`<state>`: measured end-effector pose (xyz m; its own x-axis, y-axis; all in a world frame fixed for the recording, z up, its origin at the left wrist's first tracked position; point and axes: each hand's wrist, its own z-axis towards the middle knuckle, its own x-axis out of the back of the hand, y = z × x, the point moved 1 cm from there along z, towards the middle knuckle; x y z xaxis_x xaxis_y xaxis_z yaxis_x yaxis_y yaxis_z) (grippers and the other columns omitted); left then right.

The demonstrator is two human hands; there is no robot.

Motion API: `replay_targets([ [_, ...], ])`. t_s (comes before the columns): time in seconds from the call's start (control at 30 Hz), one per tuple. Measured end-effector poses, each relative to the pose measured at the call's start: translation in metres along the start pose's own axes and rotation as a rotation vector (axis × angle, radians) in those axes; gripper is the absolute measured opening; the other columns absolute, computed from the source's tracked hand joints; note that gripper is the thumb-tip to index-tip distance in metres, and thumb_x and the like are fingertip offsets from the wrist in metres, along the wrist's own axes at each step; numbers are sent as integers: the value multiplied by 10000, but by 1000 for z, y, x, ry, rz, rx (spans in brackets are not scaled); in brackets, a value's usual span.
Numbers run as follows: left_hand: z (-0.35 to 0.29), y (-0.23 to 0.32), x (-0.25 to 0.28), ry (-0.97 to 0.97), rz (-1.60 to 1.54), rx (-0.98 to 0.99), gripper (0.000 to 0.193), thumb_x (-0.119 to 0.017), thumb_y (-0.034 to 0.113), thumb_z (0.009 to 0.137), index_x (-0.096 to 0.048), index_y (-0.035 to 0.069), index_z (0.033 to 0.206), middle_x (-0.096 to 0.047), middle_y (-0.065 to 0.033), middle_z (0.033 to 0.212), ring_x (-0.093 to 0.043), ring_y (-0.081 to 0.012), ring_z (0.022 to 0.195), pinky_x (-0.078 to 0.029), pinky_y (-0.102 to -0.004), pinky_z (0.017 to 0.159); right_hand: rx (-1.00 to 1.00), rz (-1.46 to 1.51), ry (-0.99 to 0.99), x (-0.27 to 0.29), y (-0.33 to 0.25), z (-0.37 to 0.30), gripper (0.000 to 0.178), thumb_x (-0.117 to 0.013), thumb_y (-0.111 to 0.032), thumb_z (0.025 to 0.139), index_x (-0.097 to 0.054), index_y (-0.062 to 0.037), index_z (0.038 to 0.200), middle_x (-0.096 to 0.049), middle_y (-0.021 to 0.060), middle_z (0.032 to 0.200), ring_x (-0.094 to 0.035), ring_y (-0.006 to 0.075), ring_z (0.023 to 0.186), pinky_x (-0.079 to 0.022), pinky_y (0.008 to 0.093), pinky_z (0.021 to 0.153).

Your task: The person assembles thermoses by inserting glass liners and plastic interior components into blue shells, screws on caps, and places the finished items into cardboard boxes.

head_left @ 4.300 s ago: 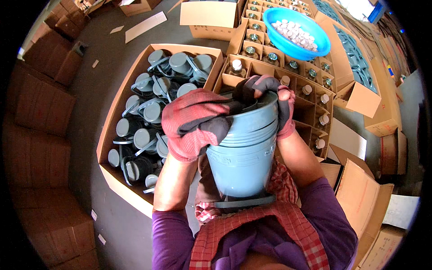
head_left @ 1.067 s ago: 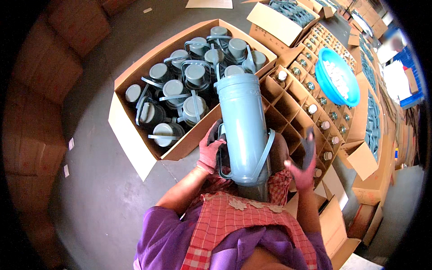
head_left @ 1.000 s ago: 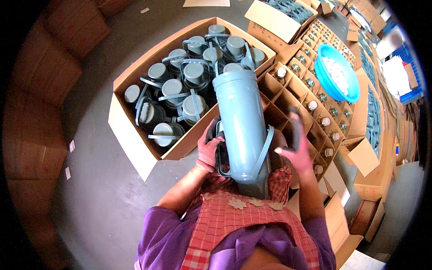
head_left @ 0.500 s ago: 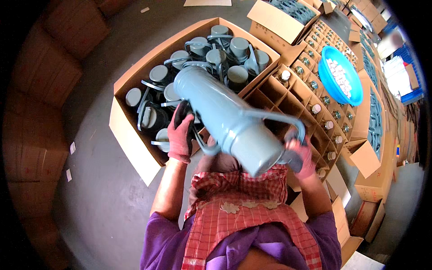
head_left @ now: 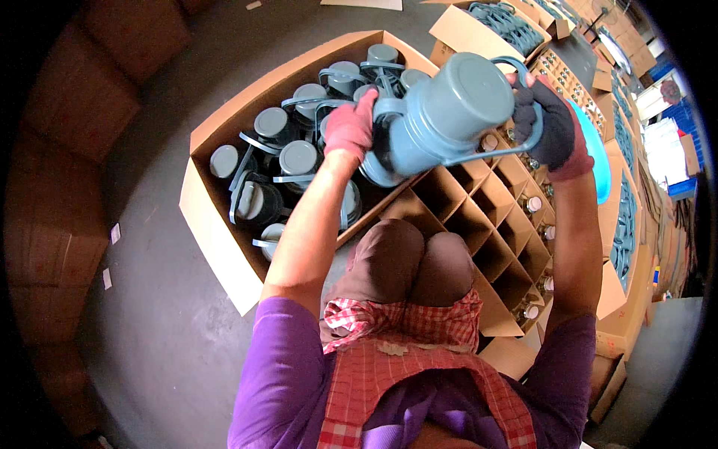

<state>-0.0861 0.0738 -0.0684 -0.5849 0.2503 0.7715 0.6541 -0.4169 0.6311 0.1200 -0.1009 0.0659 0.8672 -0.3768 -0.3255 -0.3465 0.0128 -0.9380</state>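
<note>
A grey-blue vacuum flask (head_left: 426,146) is tilted over the edge between two cartons, its cup-shaped lid (head_left: 479,93) toward the upper right. My right hand (head_left: 550,123), in a dark-palmed red glove, is closed around the flask's large loop handle. My left hand (head_left: 351,127), gloved the same way, grips the flask's other side; its fingers are partly hidden. Beneath and to the left, an open cardboard box (head_left: 221,251) contains several similar flasks (head_left: 299,157), standing upright with their lids up.
Right of my knees stands a divided carton (head_left: 479,217) with bare cells and several silvery glass pieces with pale caps (head_left: 533,203). A blue basin (head_left: 591,153) sits beyond. Cartons of grey-blue parts (head_left: 501,26) stand farther off, and stacked boxes (head_left: 60,187) line the left.
The flask has moved up and away from my lap, and its lid end has swung to the upper right. Both hands have moved farther forward with it.
</note>
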Motion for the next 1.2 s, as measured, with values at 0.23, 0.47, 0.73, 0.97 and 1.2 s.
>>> replay_targets([
  [0.23, 49, -85, -60, -148, -37, 204, 511, -411, 506, 872, -637, 70, 1015, -581, -266, 1010, -534, -402, 1012, -419, -428, 850, -14, 71, -81, 11, 66, 60, 183, -558, -214, 883, -566, -57, 975, -614, 44, 858, -598, 118, 681, -503, 248, 565],
  [0.47, 33, -99, -62, -186, -64, 385, 524, -602, 474, 758, -641, 19, 1017, -605, -221, 1044, -550, -374, 1024, -436, -391, 851, -147, -398, 235, -26, 167, 62, 326, -697, -237, 691, -605, -27, 922, -637, 114, 824, -634, 246, 767, -522, 356, 686],
  [0.73, -18, -59, -39, -38, -252, 69, 354, -669, 248, 780, -624, 13, 1041, -664, -145, 922, -633, -213, 859, -469, -299, 749, -43, -1553, 276, -29, 157, 110, 574, -669, -483, 723, -552, -30, 1056, -627, 172, 997, -610, 298, 942, -485, 389, 794],
  [0.97, -68, -50, -33, -20, -500, -87, 272, -645, 148, 785, -627, 7, 1017, -650, -99, 906, -608, -168, 800, -469, -274, 737, -323, -1508, 222, 3, 203, 129, 478, -648, -411, 756, -573, -63, 1076, -606, 163, 1088, -591, 294, 999, -464, 393, 864],
  [1.2, -80, -27, -34, -297, -1436, 376, 312, -583, 197, 864, -577, 9, 1112, -633, -97, 967, -614, -195, 818, -495, -297, 741, 417, -1141, 265, -27, 16, 76, 491, -735, -371, 627, -626, 50, 855, -640, 225, 814, -632, 347, 794, -504, 373, 714],
])
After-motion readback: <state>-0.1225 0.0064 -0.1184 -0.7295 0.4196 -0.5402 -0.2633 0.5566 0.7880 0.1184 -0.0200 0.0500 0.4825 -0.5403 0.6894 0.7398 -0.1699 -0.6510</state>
